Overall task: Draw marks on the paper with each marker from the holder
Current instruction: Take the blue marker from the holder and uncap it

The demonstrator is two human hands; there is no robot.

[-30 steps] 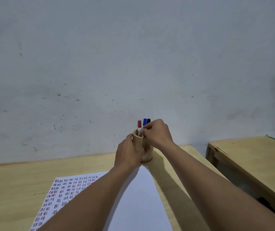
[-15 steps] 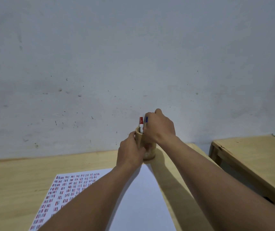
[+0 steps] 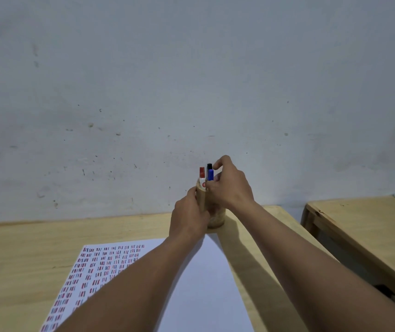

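Item 1, holder: wooden cylinder, upright at the far edge of the table, just beyond the top edge of the paper. Held by my left hand, fingers wrapped round its left wall and closed on it.

Item 2, markers: red marker, blue marker, black marker, all standing cap-up in the holder. Change noted: half a second ago the right hand covered the black cap and most of the blue; now all three caps show again, much as they did a second ago. I read that as the hand lifting off its hold and re-choosing, so no marker is out yet for this round.

Item 3, right hand: above and right of the holder rim. Fingers apart, the forefinger raised and curled just beside the black cap, the thumb lower by the blue barrel (contact there too small for me to call). Nothing gripped.

Item 4, paper: left part filled with rows of short red, blue and dark strokes; the right part is blank, so marking room remains.
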